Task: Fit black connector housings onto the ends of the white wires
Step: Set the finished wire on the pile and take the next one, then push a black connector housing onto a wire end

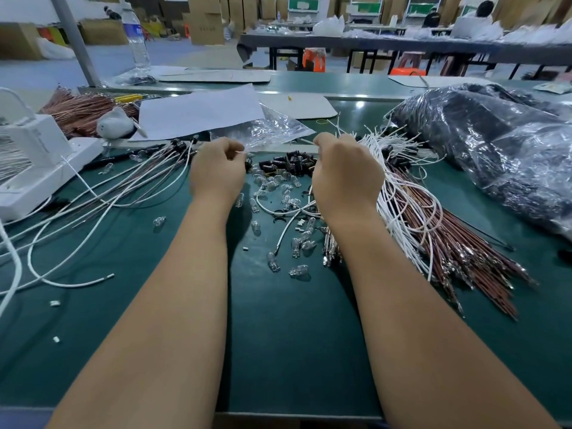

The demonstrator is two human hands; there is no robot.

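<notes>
Black connector housings [289, 165] heaped on green table [278, 335], between both hands. White wires [399, 193] bundled just right of right hand [345, 174], fingers curled, pinching one wire end. Left hand [216, 171] curled too; contents hidden, cannot tell. Clear glass bulbs [278, 187] scattered nearer. Brown wires [464, 252] beside white.

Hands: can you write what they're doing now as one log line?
left hand: curled, contents hidden | right hand: pinches white wire | black housings: piled between hands
</notes>
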